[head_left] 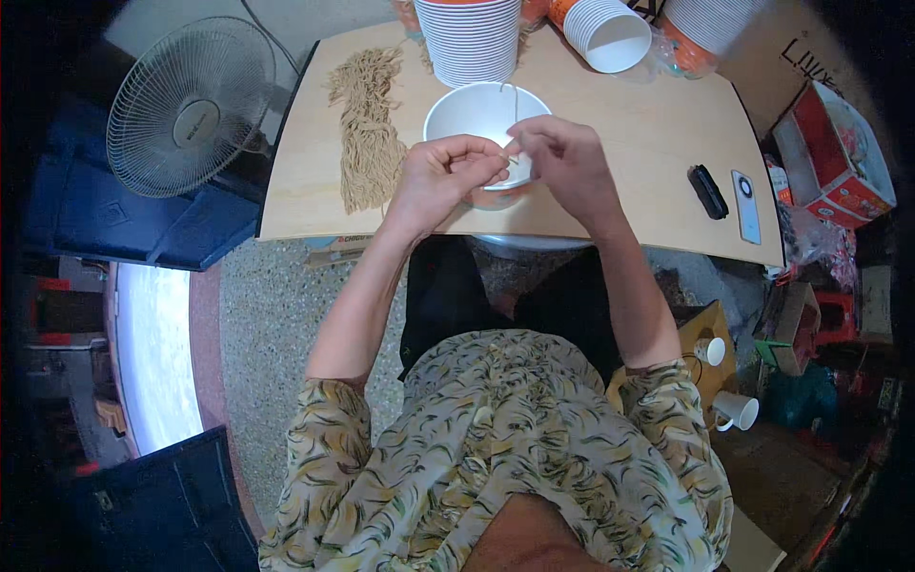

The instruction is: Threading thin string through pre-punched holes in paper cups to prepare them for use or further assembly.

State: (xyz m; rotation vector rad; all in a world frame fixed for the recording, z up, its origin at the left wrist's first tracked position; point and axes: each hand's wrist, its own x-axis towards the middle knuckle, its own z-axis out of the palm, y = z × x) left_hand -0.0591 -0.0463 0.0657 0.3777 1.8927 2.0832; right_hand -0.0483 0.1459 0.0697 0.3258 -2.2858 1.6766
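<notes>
A white paper tub stands near the table's front edge, its open mouth facing me. At its near rim my left hand is closed, thumb and forefinger pinching a short end of tan string. My right hand is just beside it, fingers curled in and slightly blurred, close to the same end. A length of tan string loops over the far rim and runs down toward my right fingers. Left of the tub lies a long bundle of tan strings, loose and crinkled.
A tall stack of tubs rises behind; another stack lies on its side. A black case and a phone lie at the right. A fan stands left of the table. Boxes crowd the right side.
</notes>
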